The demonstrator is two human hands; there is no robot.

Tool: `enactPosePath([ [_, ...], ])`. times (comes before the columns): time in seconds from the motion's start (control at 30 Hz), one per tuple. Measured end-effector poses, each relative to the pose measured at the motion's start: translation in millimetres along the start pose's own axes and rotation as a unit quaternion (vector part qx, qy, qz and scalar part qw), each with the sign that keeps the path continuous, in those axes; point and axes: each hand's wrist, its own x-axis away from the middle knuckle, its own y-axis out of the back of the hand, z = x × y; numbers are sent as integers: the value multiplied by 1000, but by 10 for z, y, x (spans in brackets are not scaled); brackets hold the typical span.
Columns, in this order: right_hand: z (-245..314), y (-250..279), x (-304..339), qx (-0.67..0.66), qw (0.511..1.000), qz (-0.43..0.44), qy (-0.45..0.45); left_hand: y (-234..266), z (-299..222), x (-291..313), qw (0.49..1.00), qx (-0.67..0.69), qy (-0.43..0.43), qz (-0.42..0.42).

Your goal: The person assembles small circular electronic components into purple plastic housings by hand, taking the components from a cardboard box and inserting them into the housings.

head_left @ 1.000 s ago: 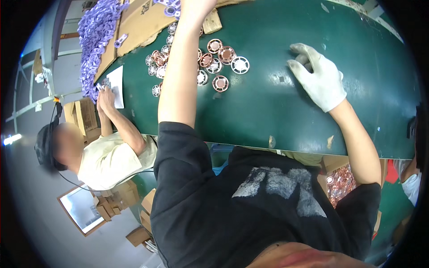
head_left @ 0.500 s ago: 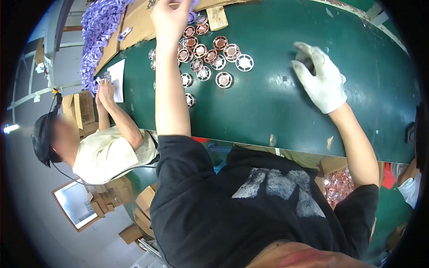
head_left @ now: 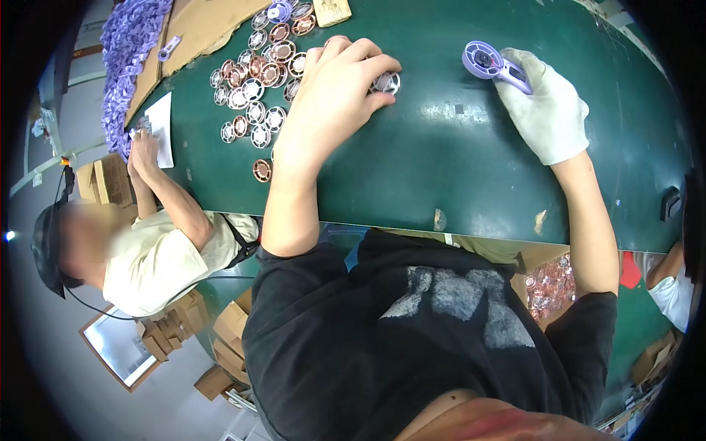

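Note:
In the white-gloved right hand [head_left: 543, 109], raised over the right of the green table, a purple handheld fan [head_left: 482, 60] is gripped by its handle. Its round, spoked head with a dark centre sticks out to the left of the fingers. My bare left hand [head_left: 338, 99] is closed, thumb and fingertips at the edges of a silver round spoked cover [head_left: 385, 84] on the table. My fingers hide part of that cover. Left of this hand lie several silver and copper-coloured round covers [head_left: 252, 90], some partly under my wrist. Another purple round-headed piece [head_left: 279, 11] sits at their far end.
A heap of purple plastic parts [head_left: 129, 66] lies at the far left beside flattened cardboard [head_left: 206, 33]. A small wooden block [head_left: 332, 12] stands at the back. Left, a co-worker [head_left: 158, 246] handles small parts by a white sheet [head_left: 159, 128]. A box of coppery parts [head_left: 550, 287] stands below the table edge.
My left hand has come back from the far edge to the covers and closed on one. My right hand, empty before, now holds the purple fan.

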Motion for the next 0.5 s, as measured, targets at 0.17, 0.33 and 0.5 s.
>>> enactPosePath([
  [0.17,-19,-58,29,-4,998,4,64,-139,-237,-169,983,97,-44,-147],
  [0.33,75,-114,120,-12,996,20,86,-414,-437,-290,942,242,-108,-207],
  [0.5,35,-177,154,-38,995,2,91,-556,-477,-342,911,327,-116,-223],
])
